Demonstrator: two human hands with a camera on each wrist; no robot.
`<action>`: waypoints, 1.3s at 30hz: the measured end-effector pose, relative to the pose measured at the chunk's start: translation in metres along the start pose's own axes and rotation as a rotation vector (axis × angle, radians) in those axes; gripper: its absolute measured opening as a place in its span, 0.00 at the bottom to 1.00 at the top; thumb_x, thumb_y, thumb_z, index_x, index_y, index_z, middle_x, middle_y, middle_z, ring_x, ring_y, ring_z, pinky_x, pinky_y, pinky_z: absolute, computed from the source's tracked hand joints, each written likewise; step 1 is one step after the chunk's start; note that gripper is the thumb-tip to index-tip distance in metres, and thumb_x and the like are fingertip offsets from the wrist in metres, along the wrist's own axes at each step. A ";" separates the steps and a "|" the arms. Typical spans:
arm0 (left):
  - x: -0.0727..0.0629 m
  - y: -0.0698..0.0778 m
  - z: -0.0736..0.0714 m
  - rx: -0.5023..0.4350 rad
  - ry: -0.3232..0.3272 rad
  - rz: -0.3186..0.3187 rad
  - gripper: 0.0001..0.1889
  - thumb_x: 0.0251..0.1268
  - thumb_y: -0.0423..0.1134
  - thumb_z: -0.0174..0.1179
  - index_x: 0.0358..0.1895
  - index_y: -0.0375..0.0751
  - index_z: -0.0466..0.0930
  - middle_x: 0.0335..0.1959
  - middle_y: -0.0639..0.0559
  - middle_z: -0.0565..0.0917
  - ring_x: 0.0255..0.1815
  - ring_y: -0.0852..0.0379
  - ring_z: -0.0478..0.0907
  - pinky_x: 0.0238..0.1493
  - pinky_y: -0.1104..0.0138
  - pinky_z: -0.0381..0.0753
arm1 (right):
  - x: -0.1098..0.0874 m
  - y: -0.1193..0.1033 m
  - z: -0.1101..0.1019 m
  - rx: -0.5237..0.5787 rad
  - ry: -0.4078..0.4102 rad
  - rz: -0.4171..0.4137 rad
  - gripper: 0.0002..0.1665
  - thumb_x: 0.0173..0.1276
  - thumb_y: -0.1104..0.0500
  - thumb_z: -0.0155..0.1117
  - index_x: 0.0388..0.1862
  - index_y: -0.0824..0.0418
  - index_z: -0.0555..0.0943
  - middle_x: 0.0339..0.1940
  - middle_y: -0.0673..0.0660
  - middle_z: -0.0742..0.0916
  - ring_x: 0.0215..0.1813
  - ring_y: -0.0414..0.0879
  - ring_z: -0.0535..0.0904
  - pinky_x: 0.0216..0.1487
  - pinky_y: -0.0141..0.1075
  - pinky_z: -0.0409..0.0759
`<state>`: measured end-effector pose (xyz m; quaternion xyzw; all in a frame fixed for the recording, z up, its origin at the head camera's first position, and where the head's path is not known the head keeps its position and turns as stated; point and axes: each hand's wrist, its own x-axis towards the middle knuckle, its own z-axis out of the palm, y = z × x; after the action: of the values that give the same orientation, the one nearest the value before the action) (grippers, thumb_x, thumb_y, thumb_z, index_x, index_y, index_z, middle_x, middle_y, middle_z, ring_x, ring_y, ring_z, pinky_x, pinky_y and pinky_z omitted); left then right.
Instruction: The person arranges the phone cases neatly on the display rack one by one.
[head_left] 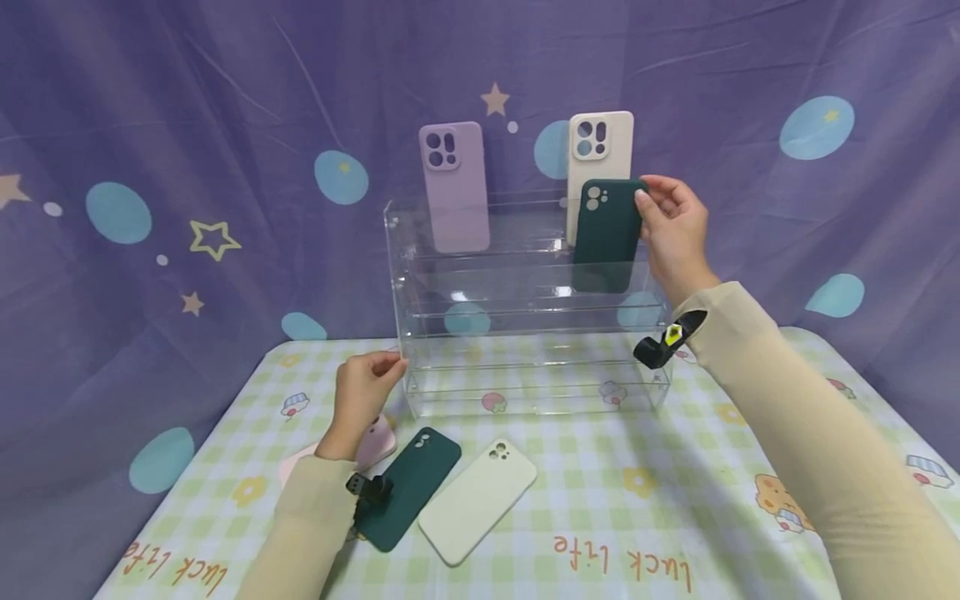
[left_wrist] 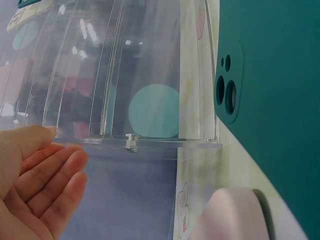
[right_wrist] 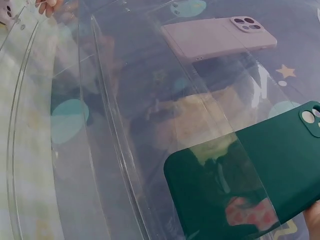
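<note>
My right hand (head_left: 678, 229) pinches a dark green phone case (head_left: 606, 237) by its upper right edge. The lower part of this case sits behind a clear front panel of an acrylic tiered display rack (head_left: 525, 350). At the rack's left side, my left hand (head_left: 365, 387) pinches the side edge between thumb and fingertips. A lilac phone case (head_left: 457, 187) stands upright on the top tier at left. Behind the held case, a white phone case (head_left: 600, 158) stands on that tier at right, its lower part mostly hidden.
On the checked tablecloth (head_left: 600, 517), in front of the rack, lie another green case (head_left: 412, 487), a cream case (head_left: 480, 500) and pink cases (head_left: 377, 442) partly hidden by the left forearm. A purple curtain (head_left: 225, 108) hangs behind the table.
</note>
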<state>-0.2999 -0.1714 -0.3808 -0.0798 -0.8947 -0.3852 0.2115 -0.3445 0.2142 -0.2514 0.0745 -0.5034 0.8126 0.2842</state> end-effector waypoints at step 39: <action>0.000 -0.001 0.002 -0.014 0.010 -0.007 0.10 0.59 0.37 0.65 0.39 0.33 0.86 0.33 0.40 0.87 0.33 0.48 0.84 0.35 0.57 0.82 | -0.009 -0.004 -0.012 -0.329 0.122 0.102 0.11 0.55 0.62 0.72 0.38 0.62 0.87 0.27 0.48 0.84 0.31 0.38 0.82 0.28 0.28 0.81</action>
<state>-0.3006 -0.1710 -0.3825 -0.0762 -0.8912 -0.3925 0.2141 -0.3328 0.2216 -0.2580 -0.0483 -0.6144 0.7357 0.2810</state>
